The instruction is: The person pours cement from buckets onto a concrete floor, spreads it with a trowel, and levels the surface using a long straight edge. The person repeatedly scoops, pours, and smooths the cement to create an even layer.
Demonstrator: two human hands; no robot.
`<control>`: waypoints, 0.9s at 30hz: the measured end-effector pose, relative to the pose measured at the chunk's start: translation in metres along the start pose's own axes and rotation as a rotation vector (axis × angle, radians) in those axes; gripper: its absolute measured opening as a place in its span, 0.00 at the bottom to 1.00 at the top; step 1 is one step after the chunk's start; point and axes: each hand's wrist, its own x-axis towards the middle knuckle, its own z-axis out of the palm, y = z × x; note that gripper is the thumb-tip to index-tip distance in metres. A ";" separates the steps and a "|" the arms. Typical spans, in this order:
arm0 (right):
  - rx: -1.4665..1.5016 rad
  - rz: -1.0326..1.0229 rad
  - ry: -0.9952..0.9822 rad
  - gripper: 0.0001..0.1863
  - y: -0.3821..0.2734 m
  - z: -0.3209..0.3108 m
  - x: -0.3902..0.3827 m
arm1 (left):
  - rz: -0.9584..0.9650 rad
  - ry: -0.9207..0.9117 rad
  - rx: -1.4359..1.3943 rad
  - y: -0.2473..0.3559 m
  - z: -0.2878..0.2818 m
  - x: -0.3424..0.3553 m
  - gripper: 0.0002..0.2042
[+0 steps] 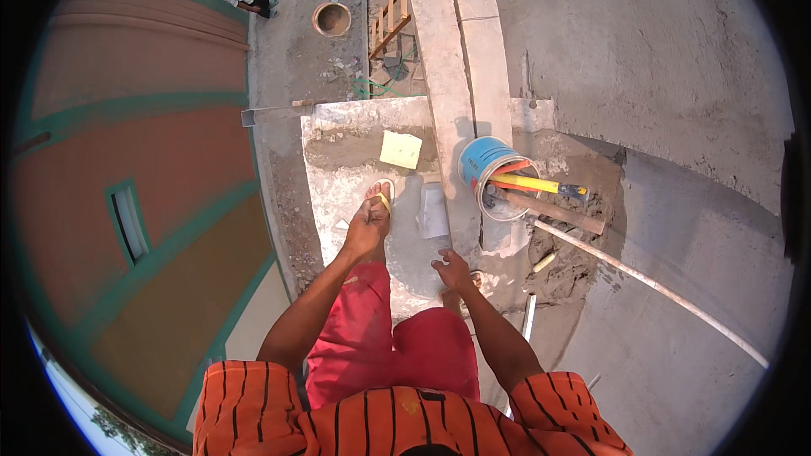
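— What do I have nearest on my feed?
— I see a pale grey rectangular slab (434, 213), lying lengthwise away from me, its near end just beyond the right hand (453, 271), apart from the fingers.

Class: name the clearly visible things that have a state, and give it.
left hand: fingers curled; contents unclear
right hand: fingers parted, apparently empty
yellow-strapped flip-flop: worn
blue bucket: open, tools jutting out
pale yellow square piece: lying flat
grey mortar: heaped, rough
long pale pole: slanting
round tub: open
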 end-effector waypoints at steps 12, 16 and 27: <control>0.235 0.098 0.336 0.23 0.323 -0.025 -0.153 | -0.136 -0.474 0.362 -0.071 0.159 -0.105 0.22; 0.680 0.176 0.453 0.20 0.399 -0.024 -0.149 | -0.205 -0.182 0.492 -0.065 0.206 -0.123 0.21; 0.189 0.150 0.928 0.16 0.604 -0.077 0.050 | 0.425 -0.660 0.669 -0.119 0.520 0.031 0.21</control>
